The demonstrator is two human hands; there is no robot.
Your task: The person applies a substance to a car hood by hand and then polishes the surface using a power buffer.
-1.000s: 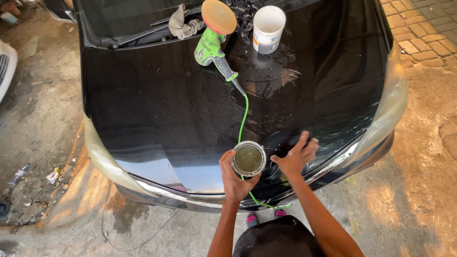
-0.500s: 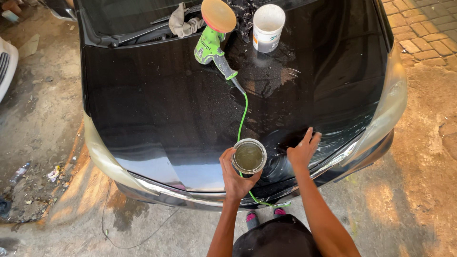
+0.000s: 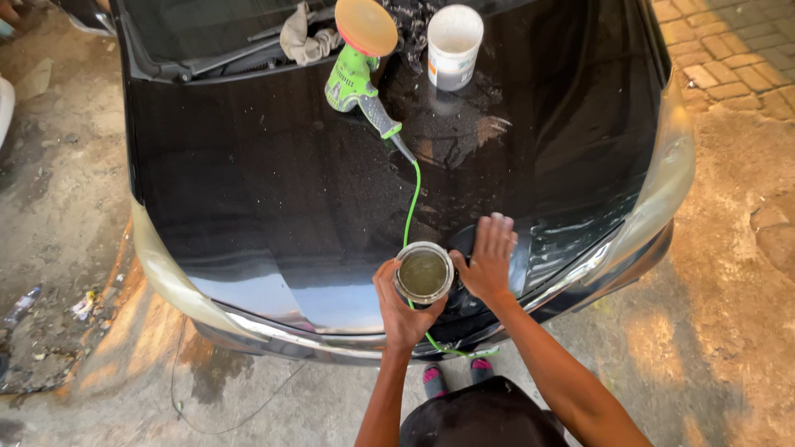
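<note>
A round open tin (image 3: pixel 423 273) is gripped by the left hand (image 3: pixel 403 305); the right hand (image 3: pixel 489 258) is pressed open on the black car bonnet (image 3: pixel 273 190). A white bucket (image 3: pixel 454 47) is stood near the windscreen.

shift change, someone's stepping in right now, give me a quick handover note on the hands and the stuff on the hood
Left hand: grips a small open tin of murky paste, held over the front edge of the black hood.
Right hand: flat, fingers spread, pressing a dark pad on the hood just right of the tin.
Green polisher lies near the windscreen, orange disc up, its green cord running down to the front. White bucket stands beside it; grey rag by the wipers.
Done: hood around the bucket and at front right looks wet and streaked.
Left: the left half shows no streaks.
</note>
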